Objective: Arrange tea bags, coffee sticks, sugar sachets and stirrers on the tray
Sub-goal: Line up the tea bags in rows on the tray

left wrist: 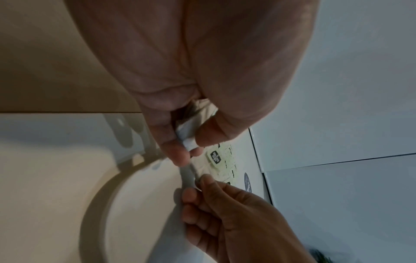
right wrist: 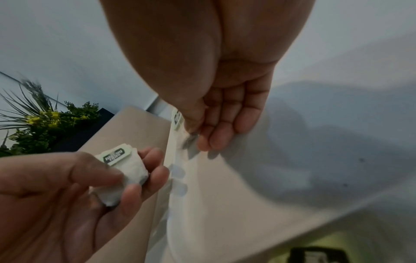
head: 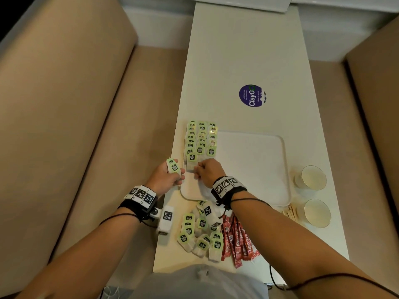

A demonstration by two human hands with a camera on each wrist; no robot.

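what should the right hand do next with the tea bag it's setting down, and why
Probably let go of that tea bag and reach to the left hand for the next one. The right hand pinches it at the near end of the rows of tea bags along the tray left edge, so it seems placed, and the left hand holds spare tea bags beside it.

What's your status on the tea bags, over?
Left hand holds spare tea bags. Right hand setting one in the rows on the tray. Loose pile, coffee sticks waiting. Nothing blocking.
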